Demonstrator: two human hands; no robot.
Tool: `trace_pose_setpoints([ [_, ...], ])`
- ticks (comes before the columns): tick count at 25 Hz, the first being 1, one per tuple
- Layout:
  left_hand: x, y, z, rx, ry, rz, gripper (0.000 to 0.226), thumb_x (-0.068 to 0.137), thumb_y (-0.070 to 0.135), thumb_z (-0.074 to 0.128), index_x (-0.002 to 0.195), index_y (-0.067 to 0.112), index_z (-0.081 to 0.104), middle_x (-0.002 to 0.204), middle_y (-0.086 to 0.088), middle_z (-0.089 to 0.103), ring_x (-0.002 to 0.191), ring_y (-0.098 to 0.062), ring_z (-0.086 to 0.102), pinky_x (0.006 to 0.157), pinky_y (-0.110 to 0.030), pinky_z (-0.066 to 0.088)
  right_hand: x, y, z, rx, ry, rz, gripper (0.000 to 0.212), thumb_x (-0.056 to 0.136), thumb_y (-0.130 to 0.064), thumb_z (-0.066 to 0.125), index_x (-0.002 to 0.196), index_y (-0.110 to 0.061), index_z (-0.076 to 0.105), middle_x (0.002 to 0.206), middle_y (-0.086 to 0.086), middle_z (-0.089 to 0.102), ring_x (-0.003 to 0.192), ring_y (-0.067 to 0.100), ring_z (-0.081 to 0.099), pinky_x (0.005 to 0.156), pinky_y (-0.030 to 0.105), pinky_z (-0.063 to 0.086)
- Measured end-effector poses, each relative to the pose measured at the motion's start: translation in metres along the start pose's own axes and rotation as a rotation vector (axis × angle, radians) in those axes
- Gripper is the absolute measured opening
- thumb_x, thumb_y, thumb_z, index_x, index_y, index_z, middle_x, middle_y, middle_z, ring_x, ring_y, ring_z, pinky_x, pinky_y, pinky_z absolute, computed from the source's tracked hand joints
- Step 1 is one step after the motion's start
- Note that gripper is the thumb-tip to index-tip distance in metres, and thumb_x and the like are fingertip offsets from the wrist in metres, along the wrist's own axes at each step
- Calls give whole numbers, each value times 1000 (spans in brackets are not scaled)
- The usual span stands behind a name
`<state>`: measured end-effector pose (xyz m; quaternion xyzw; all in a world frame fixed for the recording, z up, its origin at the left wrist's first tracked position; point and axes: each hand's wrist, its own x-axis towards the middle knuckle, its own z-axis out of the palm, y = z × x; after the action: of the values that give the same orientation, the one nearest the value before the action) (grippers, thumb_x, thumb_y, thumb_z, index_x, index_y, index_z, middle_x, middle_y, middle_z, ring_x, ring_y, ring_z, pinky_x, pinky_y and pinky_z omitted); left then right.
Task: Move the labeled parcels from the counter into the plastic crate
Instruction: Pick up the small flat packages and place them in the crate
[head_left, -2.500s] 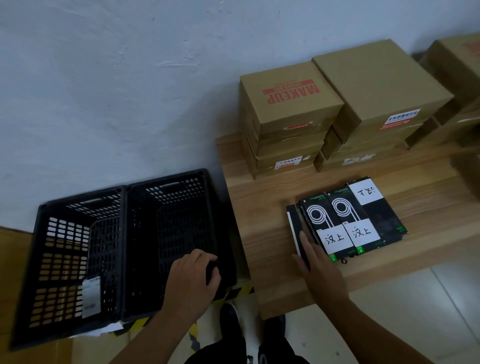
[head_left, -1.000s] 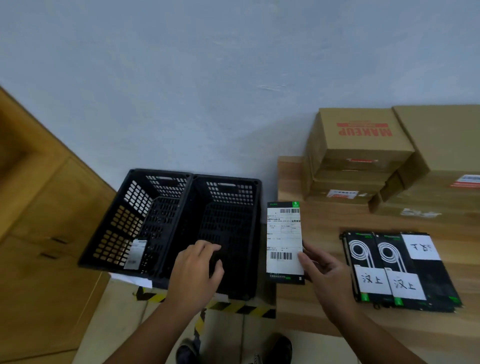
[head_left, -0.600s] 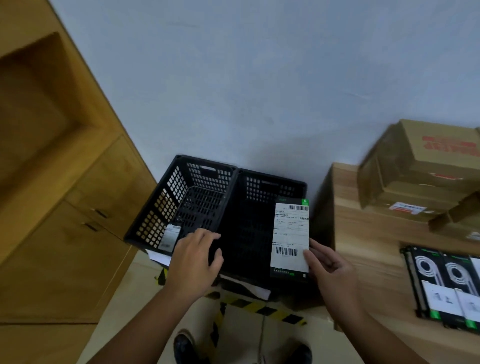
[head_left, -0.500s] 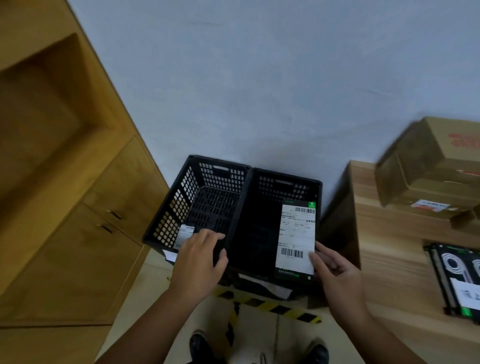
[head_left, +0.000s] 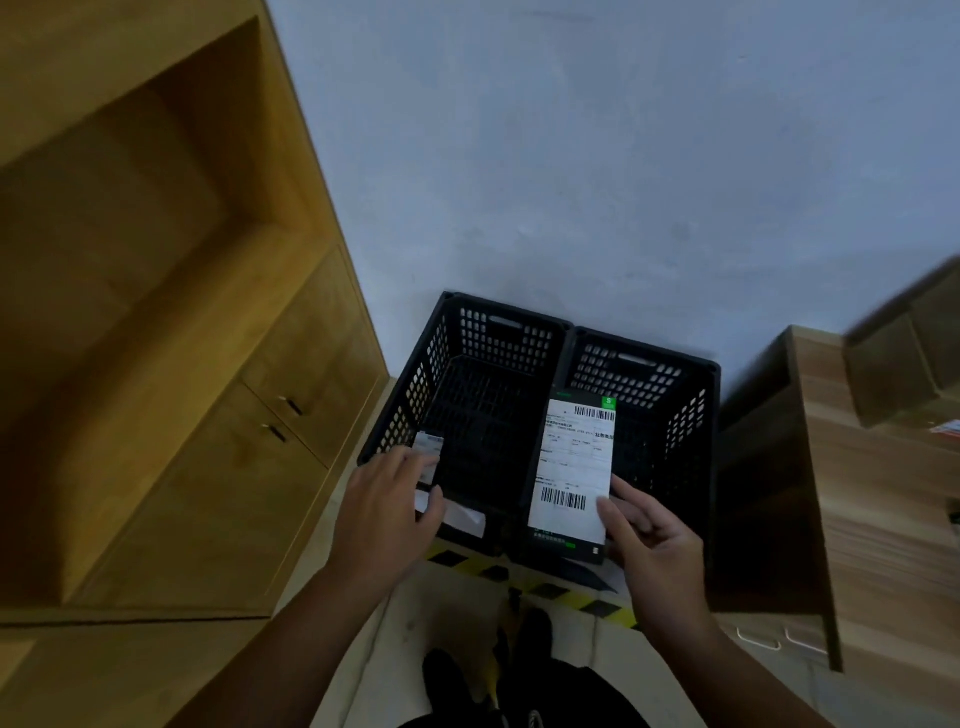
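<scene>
Parcel held over crate, drop-off step, not yet released.
Right hand (head_left: 649, 540) fingers (head_left: 608, 517) pinch the flat black parcel with white barcode label (head_left: 574, 462) over the right half of the black perforated plastic crate (head_left: 644, 353); left hand (head_left: 384, 509) rests loose on the near left rim. Next probably: lower it, let go.

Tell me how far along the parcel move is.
Done: nothing visible yet; what shows of the black plastic crate floor looks bare. In hand: the right hand holds one labeled parcel over the right compartment, while the left hand rests on the near rim. Left: release it; any parcels remaining on the counter are out of view.
</scene>
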<state>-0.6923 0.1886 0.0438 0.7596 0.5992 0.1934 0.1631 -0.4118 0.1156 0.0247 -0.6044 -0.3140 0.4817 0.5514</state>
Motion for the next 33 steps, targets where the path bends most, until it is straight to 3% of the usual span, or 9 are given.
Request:
trace_pose_setpoints([
  [8,25,-29,-11,46,-1,-58,28,90,25,67,117,21,66,113,8,61,104,-13,59,88,-31,47,42,12,46,-13,-75,59,49,83,-30,74,130,-32,62,112,1,77,102,20,74,82,37,63],
  [16,67,-49,-24,104,22,-43,24,92,26,66,115,19,67,109,7,61,98,-16,58,87,-35,48,85,15,87,-6,-125,104,43,82,-27,75,123,-32,66,107,0,78,100,18,75,82,37,63],
  [22,111,-89,-38,107,-55,-2,27,95,33,58,120,25,64,115,10,59,105,-12,56,93,-34,47,95,14,130,-32,-75,126,36,90,-10,73,120,-29,67,102,0,79,96,16,75,78,31,63],
  [28,157,-160,-52,77,-140,97,27,93,38,57,118,29,62,112,13,56,100,-9,53,85,-26,45,93,32,203,-58,59,153,33,93,-7,69,121,-23,67,104,0,79,97,17,75,80,31,63],
  [33,177,-203,-51,88,-229,158,27,92,36,59,118,28,62,111,12,55,98,-9,52,85,-28,47,96,57,242,-65,164,220,33,95,-4,66,121,-25,67,100,-7,79,95,13,75,76,24,61],
])
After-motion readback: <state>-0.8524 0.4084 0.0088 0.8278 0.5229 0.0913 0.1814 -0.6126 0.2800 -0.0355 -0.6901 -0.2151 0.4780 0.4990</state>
